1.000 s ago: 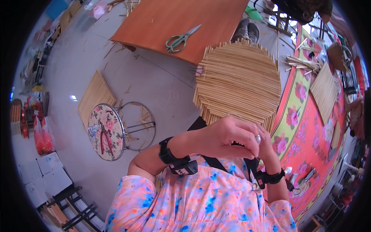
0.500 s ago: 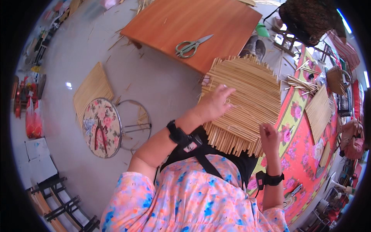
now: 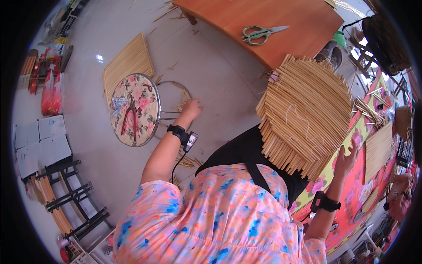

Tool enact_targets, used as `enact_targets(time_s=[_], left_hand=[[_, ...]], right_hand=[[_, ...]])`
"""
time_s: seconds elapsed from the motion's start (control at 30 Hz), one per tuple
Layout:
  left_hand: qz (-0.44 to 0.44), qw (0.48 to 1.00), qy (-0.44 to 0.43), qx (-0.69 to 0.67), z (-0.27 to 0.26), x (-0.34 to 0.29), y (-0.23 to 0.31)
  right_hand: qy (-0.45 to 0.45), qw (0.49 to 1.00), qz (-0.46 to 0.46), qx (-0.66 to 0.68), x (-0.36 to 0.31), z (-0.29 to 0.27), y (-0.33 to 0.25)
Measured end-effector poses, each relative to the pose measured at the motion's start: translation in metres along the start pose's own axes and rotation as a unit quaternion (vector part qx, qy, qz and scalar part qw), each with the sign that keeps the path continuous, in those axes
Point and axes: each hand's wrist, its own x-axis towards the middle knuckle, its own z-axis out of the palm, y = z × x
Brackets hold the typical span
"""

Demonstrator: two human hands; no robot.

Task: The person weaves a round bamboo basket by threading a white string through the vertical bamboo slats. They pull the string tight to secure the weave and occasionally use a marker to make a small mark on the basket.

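Observation:
A mat of straw-coloured stalks (image 3: pixel 307 110) lies over my lap, its edges uneven and a loose pale thread (image 3: pixel 293 118) across its top. My right hand (image 3: pixel 346 159) is beside its lower right edge, fingers spread, with nothing seen in it. Away from the mat, my left hand (image 3: pixel 190 110) reaches out to the left near the metal ring of a round stool. Its fingers are partly stretched and appear to hold nothing. On the stool's floral seat (image 3: pixel 143 90) lie red-handled pliers (image 3: pixel 129 119) and a crumpled pale blue piece (image 3: pixel 118 105).
Green-handled scissors (image 3: pixel 263 34) lie on the orange-brown table (image 3: pixel 224 17). Behind the stool, another stalk panel (image 3: pixel 132 57) rests on the floor. A red floral cloth (image 3: pixel 347 207) at right carries loose stalks (image 3: pixel 369 111) and a further panel (image 3: pixel 377 147). Folded black frames (image 3: pixel 74 202) stand lower left.
My left hand has left the mat and swung left toward the stool. My right hand has moved off the mat's edge and its fingers have spread. The view has turned left.

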Motion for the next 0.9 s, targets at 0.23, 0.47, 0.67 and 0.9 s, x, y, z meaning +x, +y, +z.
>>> enact_targets(time_s=[0.23, 0.47, 0.67, 0.9], left_hand=[[0.035, 0.999, 0.003, 0.027, 0.075, 0.004, -0.027], [0.086, 0.991, 0.1, -0.015, 0.082, 0.056, 0.027], [0.007, 0.99, 0.139, -0.022, 0.085, 0.091, 0.067], [-0.015, 0.992, 0.12, 0.032, 0.1, 0.122, 0.059]], right_hand=[[-0.047, 0.998, 0.034, -0.006, 0.002, 0.005, 0.01], [-0.058, 0.998, 0.024, -0.005, 0.001, 0.0, 0.001], [-0.059, 0.997, 0.048, 0.014, -0.003, -0.007, -0.019], [-0.018, 0.997, 0.044, 0.053, -0.008, -0.017, -0.058]])
